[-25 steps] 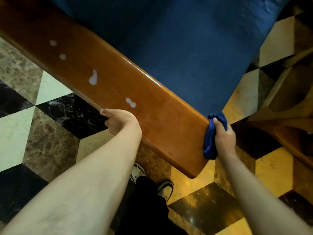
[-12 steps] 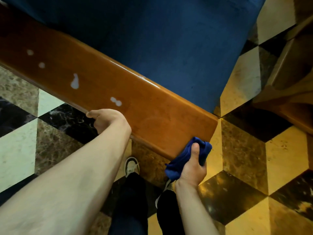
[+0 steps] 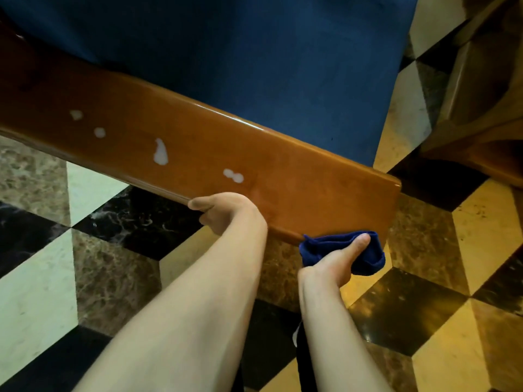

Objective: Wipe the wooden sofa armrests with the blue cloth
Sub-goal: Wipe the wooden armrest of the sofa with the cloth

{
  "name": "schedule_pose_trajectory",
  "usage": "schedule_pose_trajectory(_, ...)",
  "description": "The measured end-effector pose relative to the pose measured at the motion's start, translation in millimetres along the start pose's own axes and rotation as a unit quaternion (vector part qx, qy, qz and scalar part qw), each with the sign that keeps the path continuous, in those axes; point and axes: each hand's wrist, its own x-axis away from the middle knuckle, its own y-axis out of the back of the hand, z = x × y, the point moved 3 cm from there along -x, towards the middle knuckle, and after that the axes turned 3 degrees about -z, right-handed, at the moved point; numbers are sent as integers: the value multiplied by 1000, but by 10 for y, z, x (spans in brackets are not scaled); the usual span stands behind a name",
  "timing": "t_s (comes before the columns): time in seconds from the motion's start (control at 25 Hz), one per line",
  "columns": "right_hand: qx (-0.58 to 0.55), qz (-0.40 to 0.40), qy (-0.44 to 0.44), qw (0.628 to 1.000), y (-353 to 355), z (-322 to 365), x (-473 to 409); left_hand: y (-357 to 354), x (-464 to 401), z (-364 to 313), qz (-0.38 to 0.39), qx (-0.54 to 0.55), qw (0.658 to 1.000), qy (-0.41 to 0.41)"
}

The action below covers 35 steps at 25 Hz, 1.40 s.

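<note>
1. Nearest you are your two bare forearms, reaching forward from the bottom of the view over a floor (image 3: 418, 309) of black, cream and brown marble tiles.
2. Your right hand (image 3: 336, 264) has its grip closed around the one blue cloth (image 3: 368, 254), thumb lying across the top of the bunched fabric. The cloth is pressed against the near lower corner of the armrest, at its end edge.
3. Your left hand (image 3: 223, 210) is clamped on the near edge of the single wooden armrest (image 3: 297, 182), thumb on top and fingers curled under out of sight, just to the left of the cloth hand.
4. On the armrest's glossy top you can count four whitish spots (image 3: 160, 152), strung out in a line to the left of your left hand and well apart from the cloth.
5. Beyond the armrest lies one blue seat cushion (image 3: 254, 66), touching the armrest's far edge.
6. At the far right stands one more piece of wooden furniture (image 3: 486, 108), too dim to identify.
</note>
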Motion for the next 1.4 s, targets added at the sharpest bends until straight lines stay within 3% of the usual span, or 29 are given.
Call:
schedule_pose_trajectory(0.04,-13,6,4,1000,-58,-129,119,11,-8,0,17,43,998,31)
schedule_pose_trajectory(0.12,62,4,24,998,-167,-416,284,129,-32,-88,122,70,988,67)
schedule_pose_trajectory(0.2,126,77,31,989,-392,-894,719,289,-221,-400,204,84,974,53)
schedule_pose_trajectory(0.44,116,158,-34,980,-938,-1774,1658,482,-1166,-1808,254,-44,961,-98)
schedule_pose_trajectory(0.68,189,233,-29,953,-993,-2052,1779,673,-1576,-2064,284,-96,949,-93)
schedule_pose_trajectory(0.8,266,133,92,950,-689,-1591,1470,688,-1602,-2030,289,-116,948,-70)
schedule_pose_trajectory(0.92,259,18,183,948,-431,-1036,1206,625,-1476,-1872,303,-116,944,-52)
schedule_pose_trajectory(1.04,235,-31,214,948,-486,-935,1146,499,-1329,-1697,317,-111,941,-30)
schedule_pose_trajectory(1.12,244,-22,259,934,-524,-1007,1200,397,-1282,-1596,314,-98,944,-17)
schedule_pose_trajectory(1.16,272,-8,301,914,-483,-1059,1228,347,-1275,-1569,308,-92,947,-17)
schedule_pose_trajectory(1.24,348,19,419,838,-309,-1138,1208,295,-1284,-1549,292,-75,953,-19)
schedule_pose_trajectory(1.32,427,58,542,721,-162,-1079,1136,282,-1282,-1566,283,-50,958,-19)
schedule_pose_trajectory(1.4,528,92,603,592,-245,-896,1031,233,-1264,-1605,272,-21,962,-23)
